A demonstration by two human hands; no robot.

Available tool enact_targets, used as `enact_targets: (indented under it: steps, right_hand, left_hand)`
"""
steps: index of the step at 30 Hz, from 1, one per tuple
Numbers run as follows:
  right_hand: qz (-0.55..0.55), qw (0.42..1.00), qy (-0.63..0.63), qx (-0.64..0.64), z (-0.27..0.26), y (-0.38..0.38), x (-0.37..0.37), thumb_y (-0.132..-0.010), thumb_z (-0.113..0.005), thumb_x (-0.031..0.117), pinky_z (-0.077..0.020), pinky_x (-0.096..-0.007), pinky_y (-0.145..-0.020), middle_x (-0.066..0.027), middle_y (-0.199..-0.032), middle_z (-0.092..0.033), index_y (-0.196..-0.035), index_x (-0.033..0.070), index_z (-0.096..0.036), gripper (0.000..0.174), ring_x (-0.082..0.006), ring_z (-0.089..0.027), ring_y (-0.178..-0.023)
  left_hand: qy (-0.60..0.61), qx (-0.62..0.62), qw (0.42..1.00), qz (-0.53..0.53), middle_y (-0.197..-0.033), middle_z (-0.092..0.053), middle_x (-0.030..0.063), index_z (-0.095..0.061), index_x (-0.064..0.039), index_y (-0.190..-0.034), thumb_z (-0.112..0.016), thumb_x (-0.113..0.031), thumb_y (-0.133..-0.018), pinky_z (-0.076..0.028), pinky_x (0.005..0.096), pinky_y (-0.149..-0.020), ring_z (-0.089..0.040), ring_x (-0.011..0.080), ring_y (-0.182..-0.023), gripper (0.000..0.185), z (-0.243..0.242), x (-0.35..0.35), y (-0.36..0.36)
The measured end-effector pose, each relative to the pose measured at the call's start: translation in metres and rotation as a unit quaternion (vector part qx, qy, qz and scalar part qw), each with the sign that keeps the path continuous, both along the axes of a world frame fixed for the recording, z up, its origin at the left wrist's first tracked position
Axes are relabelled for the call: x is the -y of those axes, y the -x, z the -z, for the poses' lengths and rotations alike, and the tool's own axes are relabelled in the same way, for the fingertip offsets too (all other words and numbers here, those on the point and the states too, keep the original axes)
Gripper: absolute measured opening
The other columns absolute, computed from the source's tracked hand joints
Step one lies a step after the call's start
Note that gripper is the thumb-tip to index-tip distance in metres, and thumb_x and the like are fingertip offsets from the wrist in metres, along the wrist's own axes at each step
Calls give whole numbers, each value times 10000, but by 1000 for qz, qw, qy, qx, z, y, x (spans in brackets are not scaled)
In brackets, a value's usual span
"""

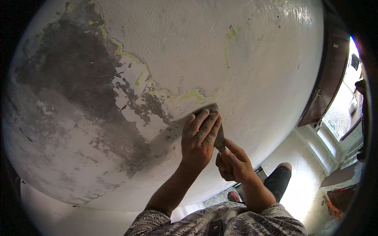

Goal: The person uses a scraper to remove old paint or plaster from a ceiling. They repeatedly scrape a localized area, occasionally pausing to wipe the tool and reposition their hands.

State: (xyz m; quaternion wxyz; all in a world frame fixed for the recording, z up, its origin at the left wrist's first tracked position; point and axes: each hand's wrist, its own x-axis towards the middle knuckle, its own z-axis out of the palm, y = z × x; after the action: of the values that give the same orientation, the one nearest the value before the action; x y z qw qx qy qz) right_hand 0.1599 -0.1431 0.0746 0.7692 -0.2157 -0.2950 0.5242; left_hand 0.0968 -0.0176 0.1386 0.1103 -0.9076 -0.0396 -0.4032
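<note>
A wide metal putty knife [220, 139] rests its blade against the wall [183, 38], with its broad edge upward. My right hand [237, 165] is closed around its handle, which is mostly covered by the fingers. Flat on the back of the blade lies my left hand [198, 143], its fingers stretched upward and dusty with grey-white residue. Just above the blade, a ragged edge of white coating shows yellow-green traces [192, 94]. To the left spreads a dark grey bare patch [73, 65], with flaky white remnants [127, 103] along its border.
On the right, a dark brown door [330, 73] stands beside a bright opening. Pale floor tiles [295, 150] lie below, near my leg in dark trousers [277, 181]. An orange object [332, 206] is at the lower right.
</note>
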Motion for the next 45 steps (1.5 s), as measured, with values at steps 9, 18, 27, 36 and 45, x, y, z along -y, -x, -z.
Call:
enact_targets:
  steps: [9,18,27,36,45]
  right_hand:
    - [11,997,15,-72,-5,-4,1,-989,-413,253,-220,-205,-338,32,-557,-328,-1409,16,-258,507,-44,-235,-395]
    - [30,997,52,-51,-8,-21,7,-950,-501,254,-244,-202,-362,16,-579,-392,-1343,-47,-363,514,-38,-292,-413]
    - [35,998,46,-38,-6,-35,10,-921,-550,249,-249,-196,-360,1,-593,-428,-1234,-73,-458,459,-25,-311,-417]
    - [69,997,40,2,-39,-38,-2,-925,-548,273,-229,-198,-358,46,-582,-392,-1210,-40,-481,429,-20,-271,-416]
    - [16,999,12,-32,-29,-12,-2,-974,-455,282,-258,-215,-358,1,-629,-418,-1359,59,-318,466,-49,-311,-411]
  left_hand:
    - [17,-7,1000,23,-1164,-638,17,-685,-81,-1077,-599,-49,-747,-309,394,-1061,-516,205,-1164,343,-2,0,-12]
    - [-1,-12,1000,25,-1141,-651,23,-695,-71,-1053,-571,-125,-838,-243,371,-1075,-518,185,-1159,254,-3,-1,-17]
    - [-43,6,998,35,-1152,-649,5,-705,-102,-1043,-571,-203,-859,-234,373,-1074,-487,172,-1189,249,1,-4,-20]
    - [-2,-15,1000,23,-1291,-559,33,-638,-66,-1162,-586,-123,-761,-177,464,-1110,-436,235,-1251,409,-35,-2,-24]
    - [35,-55,996,54,-1253,-582,27,-656,-66,-1118,-606,-28,-715,-225,447,-1114,-445,234,-1255,408,-39,-2,-7]
